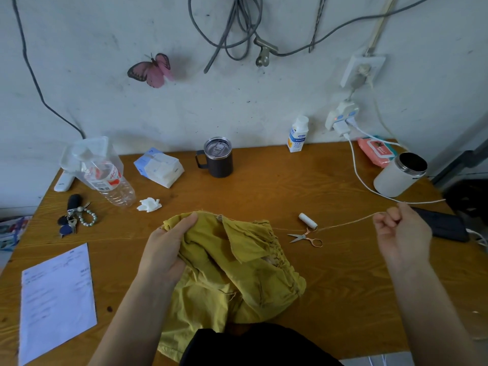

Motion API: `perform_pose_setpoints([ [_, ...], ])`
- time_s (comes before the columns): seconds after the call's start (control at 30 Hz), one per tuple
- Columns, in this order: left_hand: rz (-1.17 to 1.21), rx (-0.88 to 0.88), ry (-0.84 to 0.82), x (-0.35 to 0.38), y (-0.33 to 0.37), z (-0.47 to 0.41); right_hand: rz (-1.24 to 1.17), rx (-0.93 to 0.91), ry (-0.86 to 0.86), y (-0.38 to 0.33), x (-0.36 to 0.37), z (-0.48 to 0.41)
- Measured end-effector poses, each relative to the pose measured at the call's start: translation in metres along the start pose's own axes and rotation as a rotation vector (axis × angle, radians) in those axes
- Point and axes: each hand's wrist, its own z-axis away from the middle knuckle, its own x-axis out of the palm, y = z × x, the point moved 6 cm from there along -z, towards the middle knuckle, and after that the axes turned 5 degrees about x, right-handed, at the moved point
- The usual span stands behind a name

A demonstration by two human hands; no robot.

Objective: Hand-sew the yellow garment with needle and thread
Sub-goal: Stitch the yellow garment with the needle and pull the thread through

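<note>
The yellow garment [237, 270] lies bunched at the table's front middle, draping over the near edge. My left hand [169, 247] grips its upper left fold, thumb on top. My right hand [401, 233] is far out to the right, fingers pinched on a pale thread [343, 223] pulled taut from the garment's top edge. The needle itself is too small to make out in my fingers. A white thread spool [307, 221] and small copper scissors [306, 237] lie between the garment and my right hand.
On the wooden table [264, 186]: a dark mug [217, 158], plastic bottle [111, 180], tissue pack [159, 167], crumpled tissue [149, 204], keys [75, 215], a paper sheet [56, 299], white canister [400, 174], charging cable [369, 186] and black phone [441, 224] by my right hand.
</note>
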Motion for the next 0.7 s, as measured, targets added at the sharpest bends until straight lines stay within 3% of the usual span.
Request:
perform_pose_setpoints([
  [0.2, -0.080, 0.049, -0.130, 0.022, 0.002, 0.020, 0.430, -0.082, -0.432, 0.030, 0.063, 0.060],
  [0.4, -0.105, 0.114, -0.266, 0.039, 0.006, 0.040, 0.919, -0.439, -0.909, 0.060, 0.113, 0.140],
  [0.53, -0.117, 0.144, -0.326, 0.045, 0.010, 0.048, 1.034, -0.633, -1.009, 0.067, 0.124, 0.164],
  [0.7, -0.132, 0.168, -0.392, 0.049, 0.012, 0.055, 1.074, -0.657, -1.026, 0.069, 0.126, 0.166],
])
